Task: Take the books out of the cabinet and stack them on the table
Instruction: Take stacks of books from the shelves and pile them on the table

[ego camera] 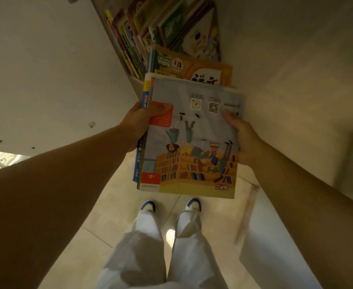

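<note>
I hold a small pile of books (194, 138) flat in front of me, its top cover pale blue with a drawn orange bookshelf. My left hand (139, 122) grips the pile's left edge, thumb on the cover. My right hand (241, 134) grips the right edge, thumb on top. Just beyond the pile an orange book (194, 67) lies flat at the cabinet's opening. Further in, several colourful books (161, 30) stand leaning in the cabinet (117, 44). No table shows in this view.
White cabinet panels (46, 69) rise on the left and on the right (296, 69). Below are a beige tiled floor (113, 205), my legs in pale trousers and my blue-and-white shoes (148, 206). A white surface (275, 236) juts in at lower right.
</note>
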